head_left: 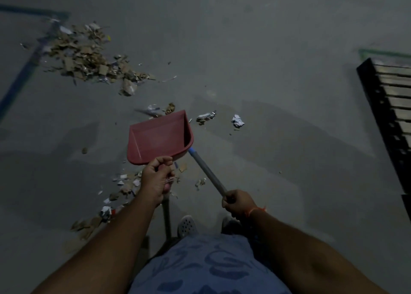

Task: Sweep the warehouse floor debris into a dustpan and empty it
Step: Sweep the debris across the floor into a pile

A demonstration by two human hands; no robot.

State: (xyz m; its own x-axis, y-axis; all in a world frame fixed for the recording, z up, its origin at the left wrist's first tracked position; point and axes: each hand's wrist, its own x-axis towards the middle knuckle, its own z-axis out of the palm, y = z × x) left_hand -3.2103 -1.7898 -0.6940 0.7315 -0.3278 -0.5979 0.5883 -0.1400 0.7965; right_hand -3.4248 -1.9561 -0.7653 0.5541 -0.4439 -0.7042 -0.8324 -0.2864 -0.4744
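Head view is showing the red dustpan (159, 137) sitting empty. Right hand (239, 203) is gripping a grey stick (208, 173) running under the pan. Left hand (156, 181) is curling round a dark handle (166, 218). Big scrap pile (89, 56) is waiting far beyond the pan, so most work is left.

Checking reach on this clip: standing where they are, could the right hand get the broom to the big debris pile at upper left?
Probably not. The right hand grips the broom handle, but the dustpan lies between, and the big debris pile sits well beyond it.
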